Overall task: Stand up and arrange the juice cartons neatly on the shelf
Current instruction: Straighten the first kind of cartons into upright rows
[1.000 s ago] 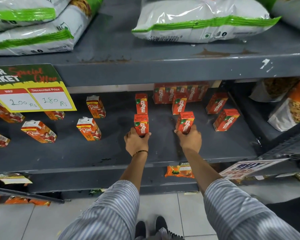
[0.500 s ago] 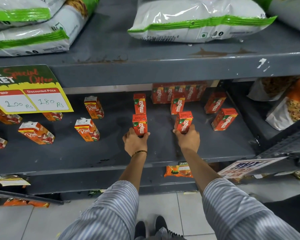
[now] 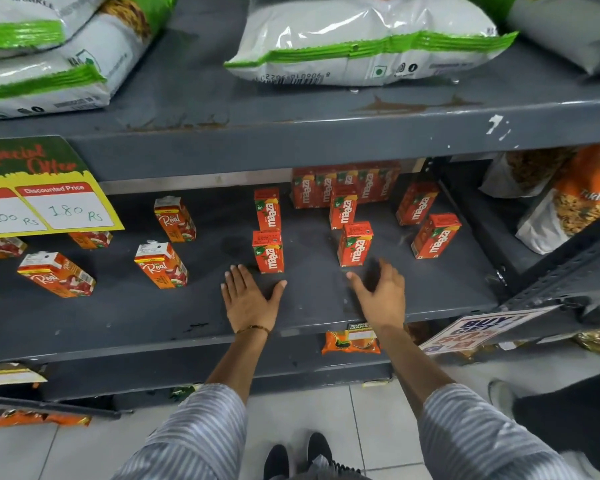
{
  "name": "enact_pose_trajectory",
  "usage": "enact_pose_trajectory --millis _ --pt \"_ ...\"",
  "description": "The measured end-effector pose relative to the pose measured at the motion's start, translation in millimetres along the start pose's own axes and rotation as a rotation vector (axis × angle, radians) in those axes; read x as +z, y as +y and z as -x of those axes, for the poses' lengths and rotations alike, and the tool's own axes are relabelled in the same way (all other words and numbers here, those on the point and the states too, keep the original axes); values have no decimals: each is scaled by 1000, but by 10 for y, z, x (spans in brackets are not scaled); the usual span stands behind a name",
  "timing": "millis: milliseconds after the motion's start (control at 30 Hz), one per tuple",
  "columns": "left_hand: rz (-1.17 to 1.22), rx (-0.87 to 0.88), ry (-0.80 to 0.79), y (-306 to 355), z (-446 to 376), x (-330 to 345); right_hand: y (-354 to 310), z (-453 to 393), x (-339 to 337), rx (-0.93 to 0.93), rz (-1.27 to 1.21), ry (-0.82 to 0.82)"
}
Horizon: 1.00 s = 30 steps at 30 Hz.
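Several small orange Maaza juice cartons stand on the dark grey shelf. One front carton stands upright just beyond my left hand, which lies flat and open on the shelf. Another front carton stands upright just past my right hand, also open and apart from it. Behind them stand two more cartons, with a packed row at the back. Two cartons lean at the right. Real cartons stand scattered at the left.
A price sign hangs from the upper shelf edge at left. White and green bags lie on the shelf above. Snack bags fill the right bay. An orange packet sits on the lower shelf. A dark shoe and leg are at the right.
Both hands have let go of the two front Maaza cartons and drawn back towards the shelf's front edge, fingers spread. The two cartons stay upright where they were.
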<state>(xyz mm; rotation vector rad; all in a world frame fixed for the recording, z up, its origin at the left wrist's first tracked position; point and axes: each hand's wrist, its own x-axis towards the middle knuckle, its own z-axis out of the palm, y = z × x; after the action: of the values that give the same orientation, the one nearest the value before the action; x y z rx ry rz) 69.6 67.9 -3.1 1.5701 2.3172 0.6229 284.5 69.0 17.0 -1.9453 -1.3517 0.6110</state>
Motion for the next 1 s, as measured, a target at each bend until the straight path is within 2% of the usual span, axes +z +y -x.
enact_pose_trajectory --millis 200,300,533,1000 --pt "-175 60 -82 -97 25 0 314 -85 -231 85 -9 264" --pt "-205 62 -87 -92 33 22 355 -274 -389 180 -25 325" --pt "-229 71 -67 -75 50 36 320 -776 -562 310 -188 292" --pt "-211 70 -54 -81 39 47 352 -768 -634 326 -108 254"
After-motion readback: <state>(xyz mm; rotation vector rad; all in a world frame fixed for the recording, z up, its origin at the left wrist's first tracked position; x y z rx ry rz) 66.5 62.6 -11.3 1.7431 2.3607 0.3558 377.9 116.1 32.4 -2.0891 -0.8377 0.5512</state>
